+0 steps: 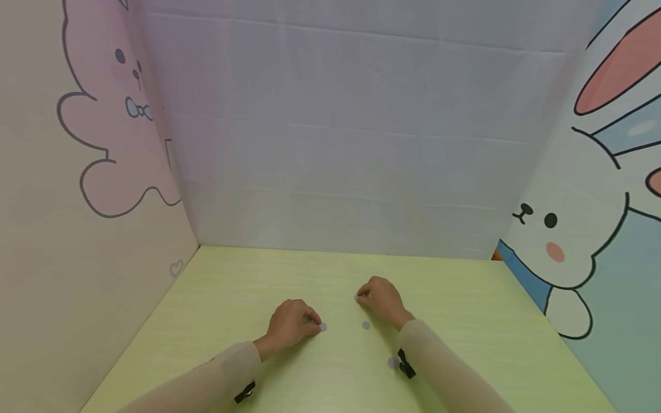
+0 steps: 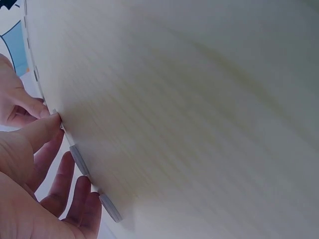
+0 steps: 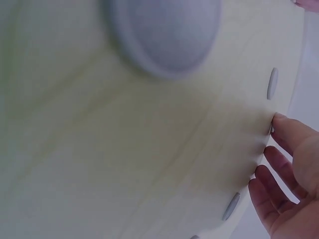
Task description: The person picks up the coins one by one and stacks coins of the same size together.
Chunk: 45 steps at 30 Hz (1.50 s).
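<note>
Thumb and fingertips of my left hand (image 1: 291, 323) pinch a small grey disc (image 1: 323, 327) at the tabletop, near the middle. Farther back and to the right, my right hand (image 1: 382, 298) pinches another small grey disc (image 1: 356, 297), of which only the edge shows. Between the hands lies a third disc (image 1: 366, 325), flat on the table. In the left wrist view, a disc (image 2: 79, 160) and a second one (image 2: 109, 208) lie beside the left hand's other fingers. The right wrist view has a disc (image 3: 232, 206) below that hand's fingertips.
Close to the right sleeve's black strap lies a larger-looking grey disc (image 1: 393, 363). The pale yellow-green tabletop (image 1: 232, 275) ends at a white back wall (image 1: 335, 143). Side panels carry a pink bear drawing (image 1: 113, 132) and a white rabbit drawing (image 1: 573, 229).
</note>
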{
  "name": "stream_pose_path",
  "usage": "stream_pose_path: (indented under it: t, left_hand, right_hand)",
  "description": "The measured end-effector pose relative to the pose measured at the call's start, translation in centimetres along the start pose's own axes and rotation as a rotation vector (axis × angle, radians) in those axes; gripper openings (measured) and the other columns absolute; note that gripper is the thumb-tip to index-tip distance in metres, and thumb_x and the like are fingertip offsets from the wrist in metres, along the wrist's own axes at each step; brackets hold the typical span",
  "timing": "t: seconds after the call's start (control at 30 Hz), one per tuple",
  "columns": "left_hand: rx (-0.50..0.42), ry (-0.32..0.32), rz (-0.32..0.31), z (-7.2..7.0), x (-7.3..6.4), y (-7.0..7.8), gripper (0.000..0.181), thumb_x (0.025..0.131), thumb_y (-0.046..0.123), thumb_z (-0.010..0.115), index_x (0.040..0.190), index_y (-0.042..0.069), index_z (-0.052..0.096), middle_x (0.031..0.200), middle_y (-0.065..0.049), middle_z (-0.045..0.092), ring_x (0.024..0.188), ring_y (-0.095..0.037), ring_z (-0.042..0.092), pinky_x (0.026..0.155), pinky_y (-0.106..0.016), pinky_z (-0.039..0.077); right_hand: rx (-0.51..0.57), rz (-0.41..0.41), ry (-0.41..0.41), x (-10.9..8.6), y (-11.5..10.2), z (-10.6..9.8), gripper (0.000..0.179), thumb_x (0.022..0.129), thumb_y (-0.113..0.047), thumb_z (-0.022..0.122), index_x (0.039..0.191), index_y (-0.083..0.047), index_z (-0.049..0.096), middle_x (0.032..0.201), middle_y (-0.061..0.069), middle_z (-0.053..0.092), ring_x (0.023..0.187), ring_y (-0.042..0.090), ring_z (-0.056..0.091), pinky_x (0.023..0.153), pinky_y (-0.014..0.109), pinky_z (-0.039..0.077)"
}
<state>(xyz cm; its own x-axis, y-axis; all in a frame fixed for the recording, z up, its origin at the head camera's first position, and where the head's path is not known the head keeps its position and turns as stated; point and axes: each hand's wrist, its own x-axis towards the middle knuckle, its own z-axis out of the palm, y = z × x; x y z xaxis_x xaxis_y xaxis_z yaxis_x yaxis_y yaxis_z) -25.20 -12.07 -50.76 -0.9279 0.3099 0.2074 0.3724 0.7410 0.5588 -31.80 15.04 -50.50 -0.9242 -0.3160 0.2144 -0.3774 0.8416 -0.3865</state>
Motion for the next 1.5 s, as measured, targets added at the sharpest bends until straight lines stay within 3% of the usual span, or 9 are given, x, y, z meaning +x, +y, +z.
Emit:
stream_pose_path:
  t: [0.17,0.5,0.83,1.07,1.5]
  left_hand:
    - [-0.001,0.000,0.002,0.1,0.0,-0.1,0.009,0.081,0.023,0.093,0.084,0.025,0.085,0.092,0.009,0.072,0.092,-0.015,0.061,0.079,-0.034,0.049]
    - [-0.010,-0.005,0.002,-0.1,0.1,0.0,0.008,0.082,0.023,0.093,0.084,0.025,0.085,0.091,0.009,0.071,0.093,-0.016,0.063,0.079,-0.036,0.050]
    - [0.013,-0.004,-0.001,0.0,0.2,-0.1,0.008,0.082,0.024,0.093,0.083,0.026,0.086,0.092,0.009,0.071,0.091,-0.016,0.061,0.077,-0.035,0.050]
    - [-0.008,-0.007,-0.005,0.1,0.1,-0.2,0.007,0.082,0.023,0.093,0.084,0.024,0.086,0.092,0.008,0.071,0.092,-0.017,0.062,0.078,-0.038,0.051]
    - [-0.001,-0.007,0.015,0.1,0.2,-0.5,0.005,0.084,0.024,0.092,0.085,0.025,0.087,0.093,0.010,0.071,0.092,-0.016,0.062,0.077,-0.035,0.051]
  right_hand:
    - [-0.011,-0.022,-0.002,-0.3,-0.4,-0.3,0.009,0.091,-0.020,0.086,0.095,-0.012,0.086,0.090,-0.001,0.070,0.082,0.016,0.064,0.077,0.037,0.056]
    - [0.113,-0.147,-0.039,-1.5,-2.2,0.1,0.008,0.092,-0.019,0.085,0.095,-0.011,0.086,0.088,-0.001,0.073,0.075,0.009,0.060,0.067,0.027,0.052]
    - [0.164,-0.266,-0.049,-2.2,-4.0,0.7,0.007,0.092,-0.015,0.085,0.092,-0.009,0.086,0.085,-0.001,0.076,0.076,0.012,0.065,0.067,0.024,0.051]
    - [0.157,-0.264,-0.069,-2.5,-5.9,1.1,0.005,0.092,-0.014,0.085,0.091,-0.009,0.086,0.086,0.000,0.076,0.078,0.013,0.066,0.070,0.024,0.051]
    - [0.127,-0.261,-0.063,-2.5,-7.2,2.1,0.007,0.092,-0.019,0.086,0.094,-0.013,0.087,0.089,-0.002,0.077,0.083,0.012,0.068,0.074,0.025,0.054]
